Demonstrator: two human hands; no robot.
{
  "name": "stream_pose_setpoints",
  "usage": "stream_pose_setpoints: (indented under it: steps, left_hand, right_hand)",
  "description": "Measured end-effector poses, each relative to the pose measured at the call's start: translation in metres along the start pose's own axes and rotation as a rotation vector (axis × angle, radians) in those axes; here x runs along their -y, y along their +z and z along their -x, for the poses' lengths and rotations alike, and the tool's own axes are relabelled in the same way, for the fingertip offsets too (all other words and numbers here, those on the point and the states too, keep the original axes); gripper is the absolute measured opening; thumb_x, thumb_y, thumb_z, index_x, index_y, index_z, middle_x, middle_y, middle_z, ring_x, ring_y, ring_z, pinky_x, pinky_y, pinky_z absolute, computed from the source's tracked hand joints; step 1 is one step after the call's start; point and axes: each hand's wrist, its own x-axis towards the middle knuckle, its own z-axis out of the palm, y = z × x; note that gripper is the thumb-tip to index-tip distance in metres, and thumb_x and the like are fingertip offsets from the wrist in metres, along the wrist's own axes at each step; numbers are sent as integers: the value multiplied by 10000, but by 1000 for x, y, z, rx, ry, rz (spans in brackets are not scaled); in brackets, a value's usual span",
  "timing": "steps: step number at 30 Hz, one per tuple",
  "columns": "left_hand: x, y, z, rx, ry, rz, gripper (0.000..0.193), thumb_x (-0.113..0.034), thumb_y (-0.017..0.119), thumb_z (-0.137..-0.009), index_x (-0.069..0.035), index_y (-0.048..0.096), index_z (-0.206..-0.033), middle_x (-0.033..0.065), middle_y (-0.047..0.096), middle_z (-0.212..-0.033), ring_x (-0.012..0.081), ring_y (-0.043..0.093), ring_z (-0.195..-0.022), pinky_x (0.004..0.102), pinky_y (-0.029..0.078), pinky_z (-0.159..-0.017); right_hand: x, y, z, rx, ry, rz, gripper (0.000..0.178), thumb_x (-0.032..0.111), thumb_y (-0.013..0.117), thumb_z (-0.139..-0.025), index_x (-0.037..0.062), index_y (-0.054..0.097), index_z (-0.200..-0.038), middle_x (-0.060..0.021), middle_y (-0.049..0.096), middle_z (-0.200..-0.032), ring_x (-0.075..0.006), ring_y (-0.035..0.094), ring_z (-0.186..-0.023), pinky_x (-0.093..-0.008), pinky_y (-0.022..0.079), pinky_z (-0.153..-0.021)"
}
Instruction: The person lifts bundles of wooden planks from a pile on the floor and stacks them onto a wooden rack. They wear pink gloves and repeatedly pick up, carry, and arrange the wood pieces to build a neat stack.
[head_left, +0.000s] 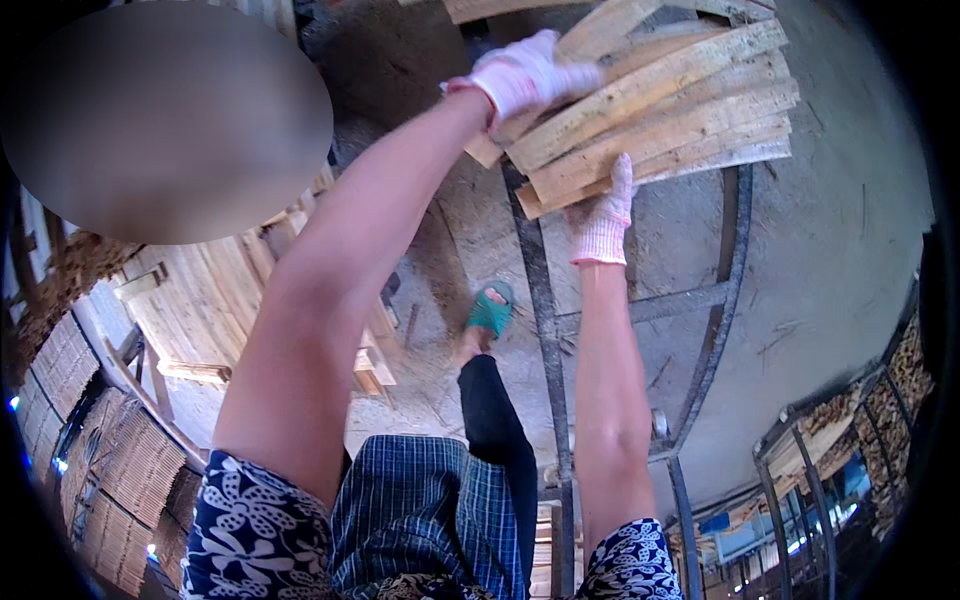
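A loose stack of rough wooden slats (660,118) lies fanned out at the top, on a dark metal frame (540,285). My right hand (602,218), in a pale pink knit glove, grips the near edge of the stack from below. Its thumb rests upright against the nearest slat, while the other fingers are hidden under the wood. At the left ends of the slats is my left hand (522,80), in a similar glove. Motion smears its fingers, which reach over the wood, so their hold is unclear.
Two legs of the metal frame run toward me, joined by a crossbar. More boards (205,300) are piled at the left. My foot in a green slipper (490,308) is on the dusty floor. A metal rack (800,490) holding wood pieces stands at the lower right.
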Motion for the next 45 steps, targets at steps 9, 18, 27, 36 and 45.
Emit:
stream_pose_setpoints:
  steps: [9,18,27,36,45]
  left_hand:
    - [7,27,62,465,46,523,1245,-593,821,-716,-29,149,-1599,189,536,-1424,259,557,-1254,342,434,-1074]
    - [93,50,265,447,-305,808,1221,-326,907,-718,-70,118,-1614,187,381,-1549,259,376,-1428,366,300,-1180]
    - [116,65,273,748,-615,1147,918,-350,851,-790,-79,378,-1528,139,596,-1351,234,618,-1186,392,498,-1017]
    - [137,102,285,607,-418,1144,964,-417,860,-773,16,402,-1502,153,606,-1355,208,588,-1232,286,453,-1049]
    - [111,53,386,637,-447,1256,1298,-355,894,-752,37,-22,-1585,271,401,-1519,266,380,-1437,324,342,-1155]
  right_hand:
    - [42,-36,60,171,15,160,963,625,665,-877,124,221,-1570,-150,418,-1500,-341,482,-1334,-525,448,-1091]
    - [-34,-39,263,-36,218,10,877,256,738,-885,181,196,-1570,-133,459,-1413,-302,505,-1278,-500,485,-1050]
    - [-40,-80,253,-113,353,571,725,416,680,-941,143,345,-1523,-117,538,-1346,-276,572,-1207,-435,540,-971]
    - [-62,-75,257,-228,297,230,854,553,665,-891,45,374,-1513,-166,538,-1408,-328,572,-1237,-464,490,-1048]
    - [-66,-53,385,-77,432,229,763,563,541,-952,87,365,-1521,-147,537,-1429,-333,572,-1261,-502,480,-1068]
